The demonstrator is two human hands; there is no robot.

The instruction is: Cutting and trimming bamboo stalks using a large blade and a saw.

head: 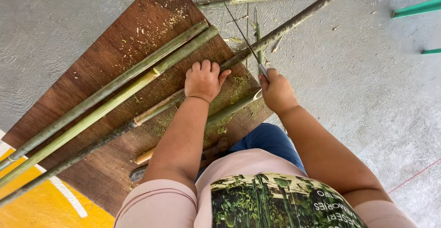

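concrete floor, wooden board [115,62]: left hand [204,80] pins bamboo pole [285,25], right hand [275,91] grips knife [250,48].

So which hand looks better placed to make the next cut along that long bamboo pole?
The right hand, probably. It already grips the knife, whose blade lies against the bamboo pole. The left hand is pressed down on the pole over the wooden board, steadying it.

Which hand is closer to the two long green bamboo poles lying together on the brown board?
The left hand. It grips another pole right beside the two green bamboo poles; the right hand, holding a knife, is farther off, past the board's edge.
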